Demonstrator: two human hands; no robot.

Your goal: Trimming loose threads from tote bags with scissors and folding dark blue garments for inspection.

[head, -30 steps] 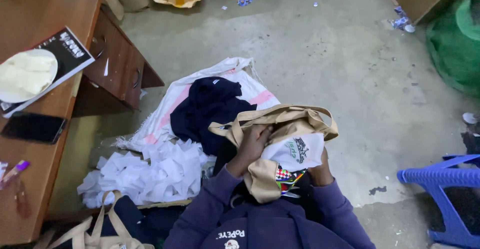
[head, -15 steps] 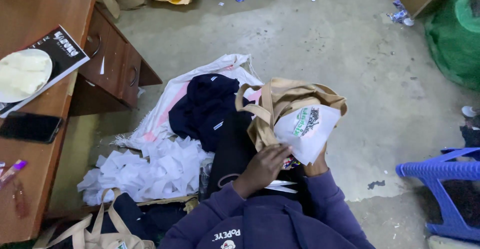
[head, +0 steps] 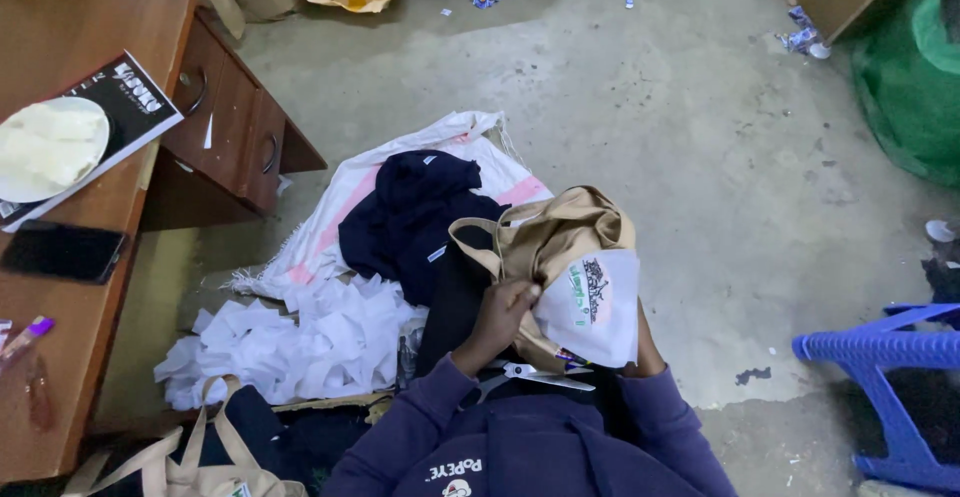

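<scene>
My left hand [head: 497, 317] grips the tan cloth bag [head: 555, 242] at its edge, next to a white printed patch [head: 592, 304] that lies on the bag. My right hand [head: 643, 355] is mostly hidden under the white patch and holds the bag and patch from below. A pair of scissors [head: 528, 376] rests on my lap, just below both hands. The bag's strap [head: 472, 240] loops to the left over dark cloth.
A dark navy garment [head: 415, 212] lies on a white and pink sack [head: 445, 147]. White cloth scraps [head: 300, 342] pile at left. A wooden desk [head: 70, 207] with plate, magazine and phone stands left. A blue plastic stool [head: 885, 377] is right, a green bag [head: 910, 77] far right.
The bag and white patch have been lowered and turned. My left hand moved from my lap up to the bag's edge, and the scissors now lie uncovered on my lap.
</scene>
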